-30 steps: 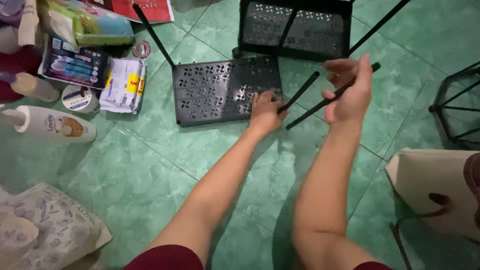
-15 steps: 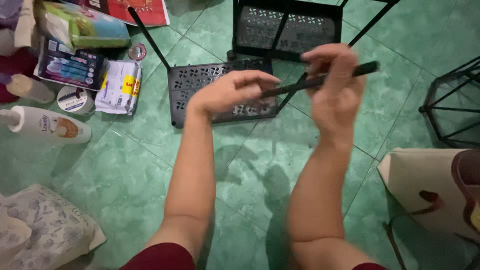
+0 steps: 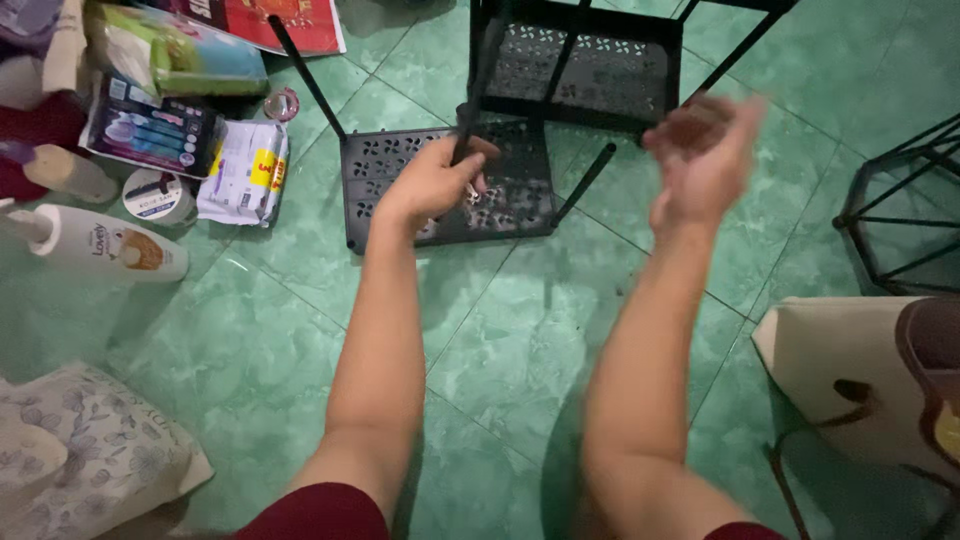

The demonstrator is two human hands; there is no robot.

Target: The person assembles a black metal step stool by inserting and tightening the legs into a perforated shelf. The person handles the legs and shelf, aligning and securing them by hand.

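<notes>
Over the green tile floor (image 3: 250, 370), the left hand (image 3: 432, 180) grips a black rod (image 3: 470, 105) standing on the perforated shelf (image 3: 400, 165), while the blurred right hand (image 3: 705, 150) hovers half-open and empty, so that rod could probably tip and clatter sideways.

Floor (image 3: 250, 330): green marbled tiles. Perforated shelf panel (image 3: 400, 180): black, cut-out leaf pattern. Thin rod (image 3: 470, 110): black. Lotion bottle (image 3: 100, 245): white, orange-brown label. Soft pack (image 3: 90, 450): pale grey floral print. Tote bag (image 3: 850, 370): cream, dark handles. Sleeves: maroon.
</notes>
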